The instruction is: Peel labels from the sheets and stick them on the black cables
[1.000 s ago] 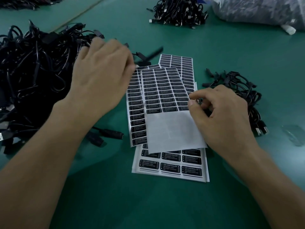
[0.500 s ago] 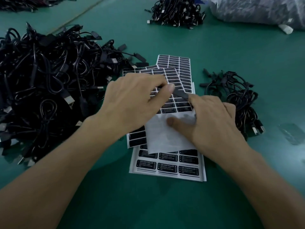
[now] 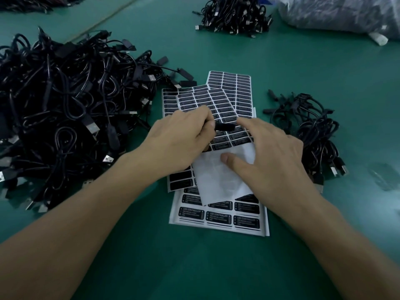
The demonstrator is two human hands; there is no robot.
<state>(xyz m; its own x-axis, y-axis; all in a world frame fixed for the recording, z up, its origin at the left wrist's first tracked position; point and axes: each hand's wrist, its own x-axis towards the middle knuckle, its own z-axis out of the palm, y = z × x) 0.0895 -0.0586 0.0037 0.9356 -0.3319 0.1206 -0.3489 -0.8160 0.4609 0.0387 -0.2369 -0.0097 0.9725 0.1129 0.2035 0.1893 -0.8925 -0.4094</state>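
Along the table's (image 3: 303, 68) left edge sprawls the left pile (image 3: 65, 109) of black cables, presumably those not yet labelled. Just right of it, the left hand (image 3: 179, 139) is curled round one cable (image 3: 225, 127), whose stubby black end pokes out of the grip above the sheets (image 3: 229, 92) at the table's middle. The right hand (image 3: 272, 152) lies spread, with the thumb (image 3: 227, 158) flat on the bare backing (image 3: 218, 182) of the top sheet and the fingers (image 3: 251, 125) stretched toward the cable end. Whether one of the labels (image 3: 219, 146) rides on a fingertip cannot be told. The step looks like setting a label on that end. To do it well, the left hand should hold the end steady with a flat face up. The right should land one short edge of the label first, squared to the body, then smooth along its length so no corner lifts. The thumb's weight on the backing is useful, since it should stop the loose sheets sliding. A light touch at the label's very edge spares the glue. Once labelled, the cable probably belongs with the right pile (image 3: 313, 135) toward the right edge — well apart from the unlabelled heap.
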